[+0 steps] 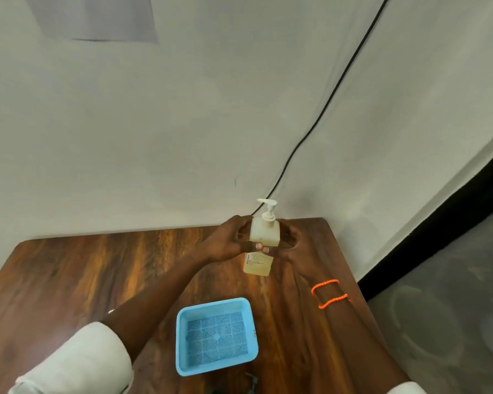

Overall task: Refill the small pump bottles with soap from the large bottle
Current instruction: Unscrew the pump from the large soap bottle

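A small pump bottle (264, 231) of pale yellow soap, with a white pump head and a label low on its body, is held upright above the far right part of the wooden table (97, 274). My left hand (228, 241) grips it from the left, thumb across the front. My right hand (288, 234), with orange bands on its wrist, curls round the bottle from the right and blends into the dark wood.
An empty blue mesh basket (214, 305) sits on the table in front of me. A black cable (325, 109) runs down the white wall behind the table. The table's right edge drops to a grey floor (453, 322).
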